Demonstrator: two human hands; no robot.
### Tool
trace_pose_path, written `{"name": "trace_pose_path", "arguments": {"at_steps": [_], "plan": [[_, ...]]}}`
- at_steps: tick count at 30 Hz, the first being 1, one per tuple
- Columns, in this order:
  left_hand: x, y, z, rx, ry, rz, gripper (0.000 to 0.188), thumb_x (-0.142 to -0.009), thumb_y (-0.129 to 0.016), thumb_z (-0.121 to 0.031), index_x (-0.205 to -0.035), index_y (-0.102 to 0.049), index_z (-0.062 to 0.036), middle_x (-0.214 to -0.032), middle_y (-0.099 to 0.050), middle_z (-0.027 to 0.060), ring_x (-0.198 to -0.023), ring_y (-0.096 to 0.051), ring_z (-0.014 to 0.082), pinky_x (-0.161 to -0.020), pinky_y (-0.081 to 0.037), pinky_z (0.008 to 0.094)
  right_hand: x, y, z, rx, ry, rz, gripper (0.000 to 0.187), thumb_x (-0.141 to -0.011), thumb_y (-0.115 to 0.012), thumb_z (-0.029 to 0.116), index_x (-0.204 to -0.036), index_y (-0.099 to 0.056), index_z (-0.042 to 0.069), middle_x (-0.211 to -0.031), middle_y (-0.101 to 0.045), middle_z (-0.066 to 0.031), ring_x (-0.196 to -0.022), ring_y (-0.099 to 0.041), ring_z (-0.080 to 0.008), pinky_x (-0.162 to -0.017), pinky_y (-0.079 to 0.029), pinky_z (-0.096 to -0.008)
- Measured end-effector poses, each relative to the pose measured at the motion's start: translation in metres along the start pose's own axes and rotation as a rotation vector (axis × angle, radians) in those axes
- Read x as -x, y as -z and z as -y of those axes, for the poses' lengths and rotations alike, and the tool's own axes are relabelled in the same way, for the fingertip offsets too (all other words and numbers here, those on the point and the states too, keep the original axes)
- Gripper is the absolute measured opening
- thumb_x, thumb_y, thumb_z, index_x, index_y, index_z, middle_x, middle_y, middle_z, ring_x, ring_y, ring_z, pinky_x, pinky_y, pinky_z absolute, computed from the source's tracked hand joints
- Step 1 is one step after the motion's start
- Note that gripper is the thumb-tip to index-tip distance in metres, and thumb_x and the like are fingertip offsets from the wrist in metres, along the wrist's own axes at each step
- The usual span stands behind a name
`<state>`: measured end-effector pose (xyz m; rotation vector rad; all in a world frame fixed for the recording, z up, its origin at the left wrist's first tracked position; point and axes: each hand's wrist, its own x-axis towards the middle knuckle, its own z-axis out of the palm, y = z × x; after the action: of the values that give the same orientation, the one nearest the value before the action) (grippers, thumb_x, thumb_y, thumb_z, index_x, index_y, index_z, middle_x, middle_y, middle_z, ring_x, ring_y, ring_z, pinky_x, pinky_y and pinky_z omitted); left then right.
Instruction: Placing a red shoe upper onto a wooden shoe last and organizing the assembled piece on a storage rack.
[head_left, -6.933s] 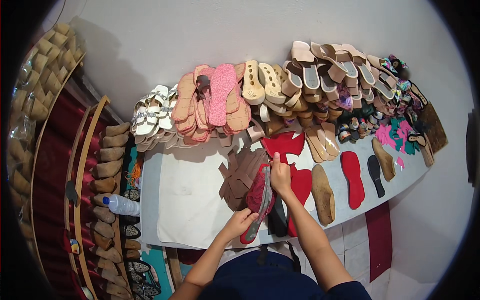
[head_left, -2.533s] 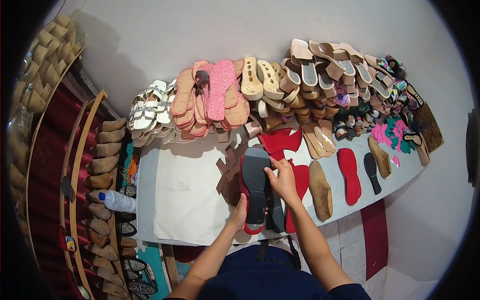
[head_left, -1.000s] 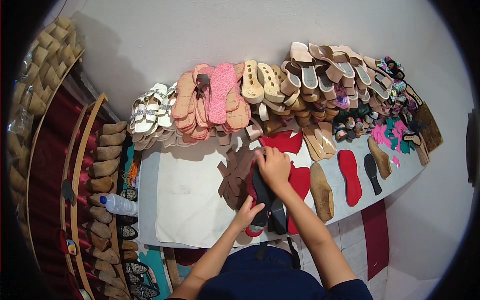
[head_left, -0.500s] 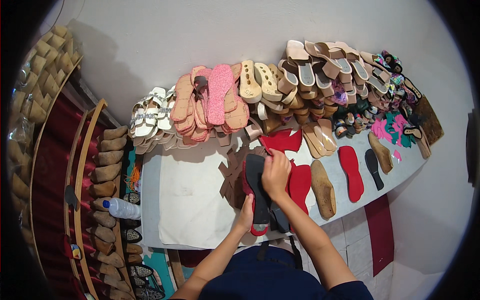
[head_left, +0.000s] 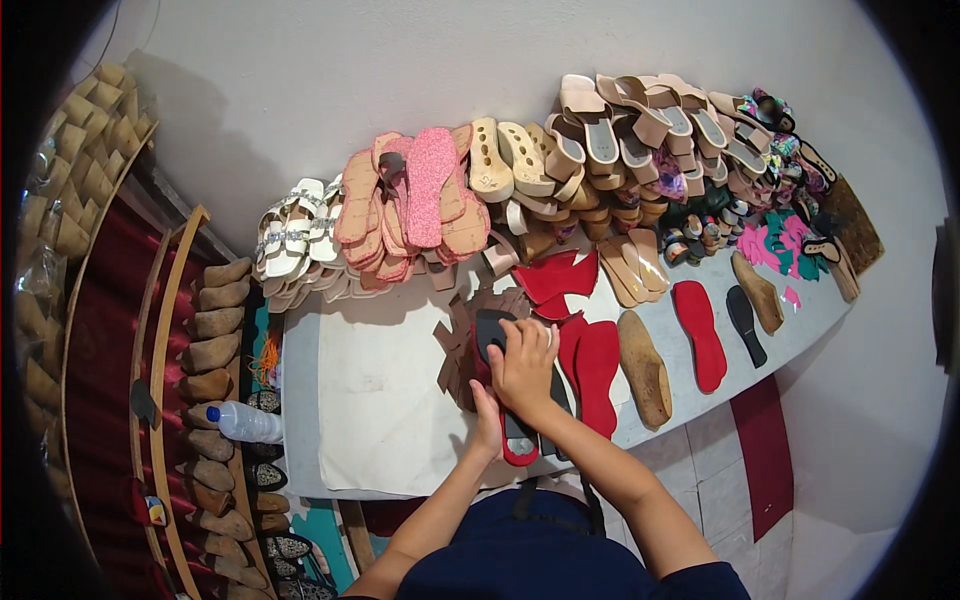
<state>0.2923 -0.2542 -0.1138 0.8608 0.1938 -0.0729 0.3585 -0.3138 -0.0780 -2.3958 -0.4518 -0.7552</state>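
One red shoe point(head_left: 490, 335), black sole facing up, is held over the tabletop point(head_left: 303, 400), close to the middle of its near edge. The left hand point(head_left: 487, 422) grips the shoe's left side, fingers partly hidden, while the right hand point(head_left: 526, 372) lies open across the sole, fingers extended. Red sole-shaped pieces point(head_left: 598, 380) and a wooden last point(head_left: 645, 372) lie rightward along the near edge; stacked sandals point(head_left: 603, 132) occupy the far edge.

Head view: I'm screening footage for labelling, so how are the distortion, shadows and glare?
In the head view, the fisheye curves the near edge of the table and leaves black borders; same head view, a shadow darkens the wall above the white sandals; head view again, glints show on plastic wrap at far left.
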Motion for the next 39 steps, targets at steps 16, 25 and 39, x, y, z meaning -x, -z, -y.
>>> {"name": "trace_pose_path", "arguments": {"at_steps": [16, 25, 39], "plan": [[0.011, -0.024, -0.009, -0.046, 0.145, -0.178, 0.080, -0.080, -0.015, -0.066, -0.135, -0.016, -0.0086, -0.137, -0.022, 0.0059, -0.125, -0.022, 0.0171, -0.102, -0.017, 0.0303, 0.028, 0.004, 0.001, -0.068, -0.060, -0.007, 0.038, -0.081, -0.045, 0.028, -0.108, -0.045, 0.001, -0.102, -0.044, -0.0161, -0.105, -0.037, -0.0332, -0.094, -0.018, -0.0538], [-0.010, -0.033, 0.011, -0.139, 0.109, -0.125, 0.084, -0.079, -0.014, -0.067, -0.133, -0.015, -0.0028, -0.135, -0.025, 0.0081, -0.124, -0.024, 0.0181, -0.101, -0.018, 0.0300, 0.016, 0.014, -0.029, -0.156, -0.120, -0.036, 0.035, -0.081, -0.044, 0.025, -0.106, -0.046, 0.001, -0.103, -0.045, -0.0157, -0.104, -0.038, -0.0322, -0.094, -0.020, -0.0494], [-0.078, -0.127, 0.038, -0.019, -0.126, -0.079, 0.081, -0.080, -0.013, -0.066, -0.133, -0.016, -0.0048, -0.127, -0.036, 0.0107, -0.112, -0.040, 0.0217, -0.095, -0.030, 0.0327, -0.040, 0.078, -0.137, -0.561, -0.352, -0.018, 0.033, -0.088, -0.031, 0.018, -0.112, -0.036, -0.004, -0.102, -0.041, -0.0173, -0.097, -0.038, -0.0280, -0.088, -0.026, -0.0377]]}}
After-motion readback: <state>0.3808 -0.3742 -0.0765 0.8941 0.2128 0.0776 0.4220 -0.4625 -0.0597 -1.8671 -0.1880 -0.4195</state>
